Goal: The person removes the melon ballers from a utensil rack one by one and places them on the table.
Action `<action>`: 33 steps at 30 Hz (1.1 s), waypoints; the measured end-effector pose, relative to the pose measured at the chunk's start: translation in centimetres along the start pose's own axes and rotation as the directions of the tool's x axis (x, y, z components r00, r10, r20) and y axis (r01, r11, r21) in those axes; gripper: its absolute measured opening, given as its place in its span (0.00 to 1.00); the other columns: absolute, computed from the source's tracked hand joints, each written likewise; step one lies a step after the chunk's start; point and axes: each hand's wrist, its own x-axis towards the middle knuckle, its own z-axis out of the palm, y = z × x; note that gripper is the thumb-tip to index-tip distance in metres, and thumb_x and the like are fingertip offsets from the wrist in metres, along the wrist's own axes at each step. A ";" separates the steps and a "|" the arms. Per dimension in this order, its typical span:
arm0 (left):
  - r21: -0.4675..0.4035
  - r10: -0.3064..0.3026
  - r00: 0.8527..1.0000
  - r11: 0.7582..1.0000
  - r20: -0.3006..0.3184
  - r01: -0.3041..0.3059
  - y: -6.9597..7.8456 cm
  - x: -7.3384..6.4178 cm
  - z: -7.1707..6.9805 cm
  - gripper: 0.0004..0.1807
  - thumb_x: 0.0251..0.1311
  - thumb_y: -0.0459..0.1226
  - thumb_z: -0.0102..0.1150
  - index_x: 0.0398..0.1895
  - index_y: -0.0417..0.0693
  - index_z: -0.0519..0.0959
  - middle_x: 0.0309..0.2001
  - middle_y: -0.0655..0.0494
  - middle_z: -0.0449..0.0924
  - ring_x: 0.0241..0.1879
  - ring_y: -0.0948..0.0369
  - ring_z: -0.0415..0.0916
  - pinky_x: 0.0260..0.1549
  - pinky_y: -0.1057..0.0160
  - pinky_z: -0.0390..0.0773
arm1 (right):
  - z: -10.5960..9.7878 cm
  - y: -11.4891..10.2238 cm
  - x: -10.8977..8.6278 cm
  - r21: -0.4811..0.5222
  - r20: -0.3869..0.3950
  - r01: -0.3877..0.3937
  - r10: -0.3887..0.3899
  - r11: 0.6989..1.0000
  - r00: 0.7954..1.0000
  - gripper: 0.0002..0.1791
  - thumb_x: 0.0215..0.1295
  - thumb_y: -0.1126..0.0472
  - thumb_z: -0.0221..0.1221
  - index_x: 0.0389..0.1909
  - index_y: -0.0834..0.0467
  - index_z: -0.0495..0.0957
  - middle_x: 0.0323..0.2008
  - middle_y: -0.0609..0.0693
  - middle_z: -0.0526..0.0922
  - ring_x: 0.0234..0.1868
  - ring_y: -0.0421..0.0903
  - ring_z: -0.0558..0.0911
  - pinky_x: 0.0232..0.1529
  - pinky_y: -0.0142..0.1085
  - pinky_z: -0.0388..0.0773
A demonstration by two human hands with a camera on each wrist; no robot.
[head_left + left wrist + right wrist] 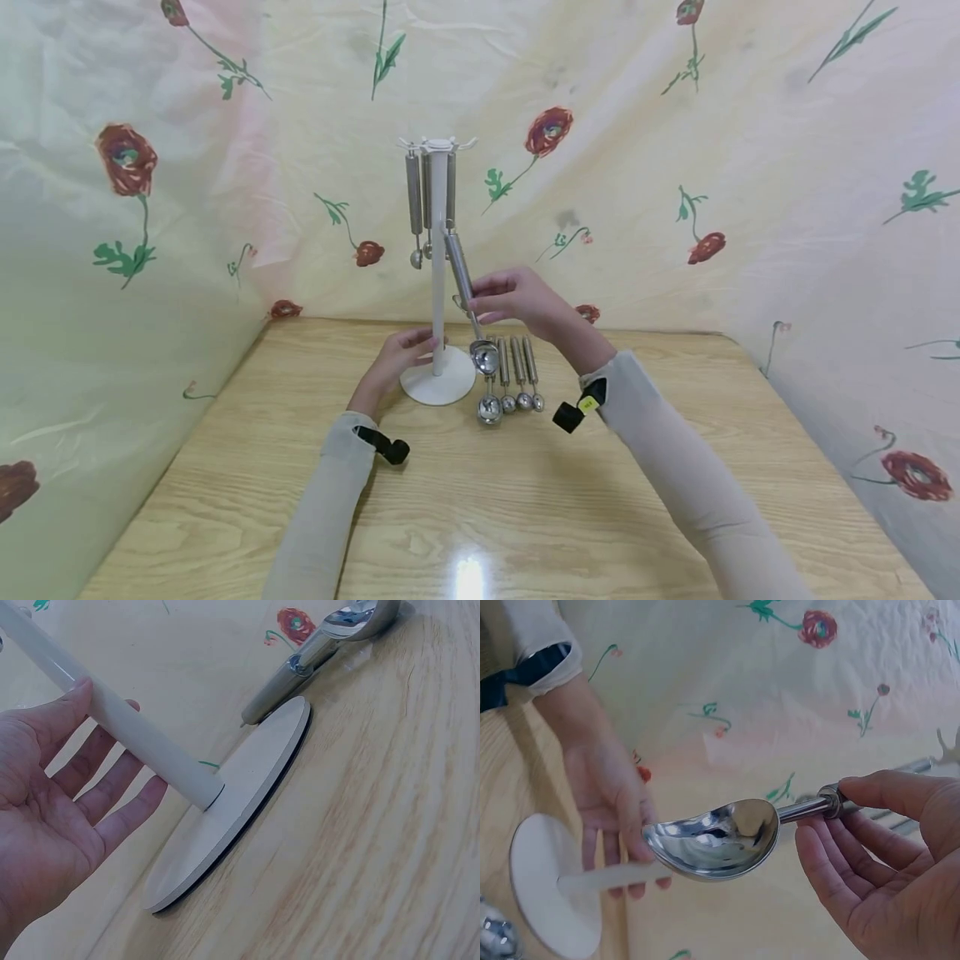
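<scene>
Above the tabletop (525, 500), the right hand (517, 300) pinches the handle of a big metal scoop (468, 300) that stands tilted beside the white stand (438, 275), bowl down below the grip, while the left hand (401, 354) rests flat against the stand's pole.

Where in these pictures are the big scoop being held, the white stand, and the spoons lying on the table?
Scoop (712, 844), right wrist view, on its shiny bowl.
White stand (438, 275), head view, on its upright pole.
Spoons on the table (510, 379), head view, on their handles.
</scene>
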 end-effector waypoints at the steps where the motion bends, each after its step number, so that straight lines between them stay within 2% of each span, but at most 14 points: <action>1: -0.003 0.003 1.000 1.000 0.000 -0.003 0.0 0.0 0.0 0.23 0.73 0.39 0.59 0.67 0.38 0.75 0.63 0.38 0.79 0.62 0.52 0.78 0.64 0.48 0.80 | -0.4 0.5 -0.2 0.006 -0.013 -0.009 0.009 1.000 1.000 0.21 0.68 0.67 0.63 0.60 0.69 0.78 0.52 0.62 0.86 0.47 0.47 0.86 0.58 0.47 0.86; 8: -0.018 0.017 1.000 1.000 0.004 -0.017 0.0 0.0 0.1 0.23 0.73 0.37 0.58 0.67 0.36 0.74 0.64 0.33 0.76 0.61 0.53 0.79 0.65 0.48 0.79 | -3.2 4.5 -1.6 0.040 -0.085 -0.083 0.086 0.996 0.993 0.23 0.69 0.67 0.62 0.62 0.72 0.74 0.46 0.52 0.88 0.46 0.42 0.86 0.54 0.41 0.87; 11: -0.015 0.018 1.000 1.000 0.004 -0.018 0.0 0.1 0.1 0.23 0.74 0.36 0.57 0.67 0.36 0.74 0.64 0.33 0.76 0.62 0.52 0.78 0.65 0.48 0.79 | -4.3 6.2 -2.1 0.051 -0.099 -0.109 0.113 0.993 0.989 0.23 0.70 0.67 0.62 0.62 0.72 0.74 0.45 0.51 0.88 0.48 0.45 0.86 0.53 0.39 0.88; 13: -0.014 0.019 1.000 1.000 0.004 -0.019 -0.1 0.1 0.2 0.23 0.74 0.36 0.57 0.67 0.36 0.74 0.64 0.33 0.76 0.62 0.51 0.78 0.65 0.48 0.79 | -5.1 7.4 -2.5 0.050 -0.100 -0.121 0.126 0.991 0.987 0.23 0.71 0.67 0.61 0.63 0.73 0.73 0.45 0.50 0.87 0.49 0.47 0.85 0.56 0.42 0.87; 17: -0.013 0.025 1.000 1.000 0.005 -0.025 -0.1 0.1 0.2 0.23 0.74 0.36 0.57 0.67 0.35 0.73 0.64 0.32 0.76 0.62 0.53 0.78 0.65 0.47 0.79 | -6.5 9.6 -3.3 0.044 -0.096 -0.141 0.145 0.989 0.985 0.24 0.72 0.66 0.60 0.64 0.75 0.70 0.51 0.58 0.86 0.51 0.48 0.85 0.58 0.44 0.86; 20: -0.005 0.030 1.000 1.000 0.006 -0.030 -0.1 0.0 0.1 0.24 0.74 0.37 0.57 0.68 0.35 0.73 0.64 0.33 0.76 0.60 0.55 0.79 0.65 0.47 0.79 | -7.4 11.1 -3.9 0.051 -0.093 -0.153 0.157 0.987 0.983 0.26 0.74 0.65 0.59 0.67 0.74 0.68 0.54 0.60 0.85 0.49 0.44 0.85 0.57 0.41 0.86; 24: 0.015 0.035 0.999 0.999 0.001 -0.035 -0.1 0.0 0.0 0.25 0.74 0.39 0.58 0.68 0.34 0.72 0.63 0.36 0.79 0.60 0.56 0.79 0.65 0.47 0.79 | -8.3 13.1 -4.2 0.073 -0.102 -0.166 0.173 0.983 0.980 0.28 0.75 0.65 0.57 0.70 0.73 0.64 0.54 0.58 0.85 0.46 0.40 0.85 0.55 0.38 0.86; 28: 0.021 0.036 0.999 0.999 -0.007 -0.036 -0.1 0.0 0.1 0.24 0.73 0.39 0.59 0.67 0.36 0.74 0.62 0.38 0.80 0.61 0.55 0.79 0.65 0.47 0.79 | -8.8 15.2 -4.3 0.103 -0.102 -0.175 0.186 0.979 0.977 0.29 0.74 0.67 0.56 0.71 0.76 0.62 0.55 0.62 0.84 0.44 0.39 0.85 0.54 0.36 0.87; 31: 0.011 0.032 0.999 0.999 -0.010 -0.032 -0.1 0.0 0.1 0.24 0.73 0.39 0.59 0.67 0.37 0.75 0.62 0.38 0.80 0.61 0.54 0.79 0.65 0.47 0.79 | -8.9 16.3 -4.3 0.125 -0.104 -0.181 0.194 0.976 0.975 0.28 0.73 0.69 0.56 0.69 0.77 0.63 0.48 0.56 0.87 0.43 0.39 0.85 0.52 0.36 0.87; 33: 0.010 0.034 0.999 0.999 -0.005 -0.034 0.0 0.0 0.1 0.24 0.73 0.39 0.59 0.67 0.36 0.74 0.62 0.37 0.79 0.62 0.53 0.78 0.65 0.46 0.79 | -8.9 16.8 -4.3 0.128 -0.103 -0.178 0.192 0.976 0.976 0.28 0.73 0.70 0.56 0.68 0.78 0.62 0.42 0.48 0.88 0.42 0.39 0.85 0.52 0.35 0.87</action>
